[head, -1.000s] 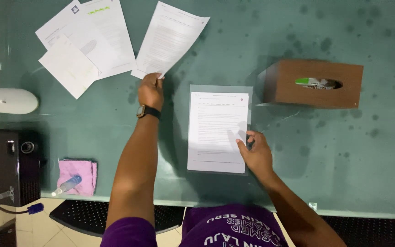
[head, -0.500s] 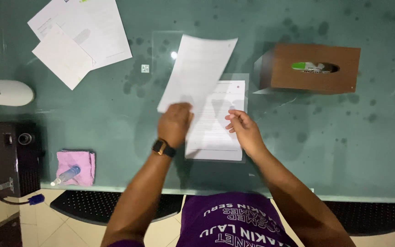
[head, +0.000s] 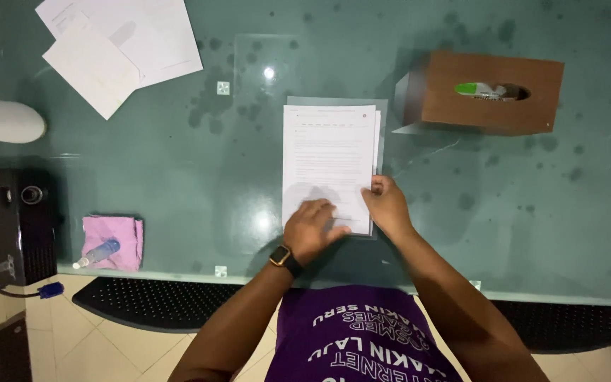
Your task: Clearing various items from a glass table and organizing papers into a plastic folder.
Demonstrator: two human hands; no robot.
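Left hand (head: 311, 228) pressed open and flat on printed sheet (head: 328, 166), pinning it; right hand (head: 388, 206) pinching its 4 o'clock edge, squaring stack on glass surface (head: 532, 212).

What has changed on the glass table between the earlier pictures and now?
The left hand carried a printed sheet from the far paper pile to the stack of papers and laid it on top; it now presses flat there. The right hand stayed at the stack's right edge. The remaining loose papers, wooden tissue box, pink cloth and projector kept their places.
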